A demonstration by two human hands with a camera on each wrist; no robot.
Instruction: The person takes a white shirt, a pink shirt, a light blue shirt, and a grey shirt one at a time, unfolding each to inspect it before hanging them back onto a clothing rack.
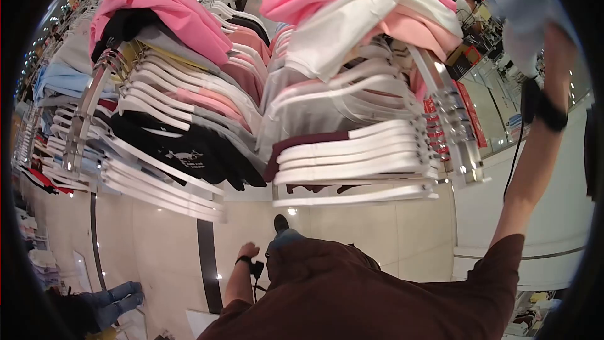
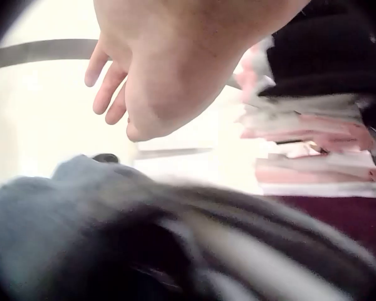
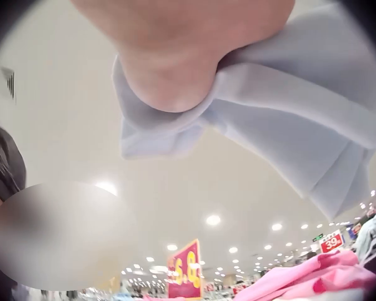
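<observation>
Above the clothes rack (image 1: 450,119) our right hand (image 3: 175,50) grips a pale blue garment (image 3: 288,113) — our left hand (image 2: 169,63) hangs open below.

I see pale blue cloth (image 3: 288,119), soft, matt and creased, white hangers (image 1: 352,151) of smooth, faintly glossy plastic, rack arm (image 1: 448,113) of bright shiny metal, pink shirts (image 1: 176,6) of matt knit cloth, floor (image 1: 377,233) pale, polished, glinting with lamps
</observation>
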